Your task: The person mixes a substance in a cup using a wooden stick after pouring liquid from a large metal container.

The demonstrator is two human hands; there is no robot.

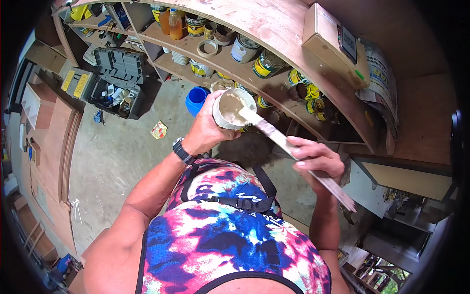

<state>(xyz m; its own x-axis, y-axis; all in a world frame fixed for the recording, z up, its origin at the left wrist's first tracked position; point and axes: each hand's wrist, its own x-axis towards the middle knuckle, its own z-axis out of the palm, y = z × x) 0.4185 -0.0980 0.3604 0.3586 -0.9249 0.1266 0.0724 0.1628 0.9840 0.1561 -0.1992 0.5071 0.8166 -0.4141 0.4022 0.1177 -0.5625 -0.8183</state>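
Note:
My left hand [209, 126] is wrapped round a small white tub [221, 121], gripping it from the left and below. Inside it sits a greyish-brown paste or thick liquid [230, 104]; I cannot make out which. My right hand [317, 159] is closed around a flat wooden stick [275, 135], held slantwise. The upper end of the stick reaches over the tub's right rim and touches the contents, coated whitish there. Its splintered lower end sticks out past my right palm.
Ahead runs a wooden shelf unit [269, 36] packed with paint cans [268, 63] and bottles. A blue container [197, 100] stands on the floor beyond my left wrist. An open toolbox [117, 93] lies far left, near plywood sheets [51, 147]. A cardboard box [328, 39] rests on top at right.

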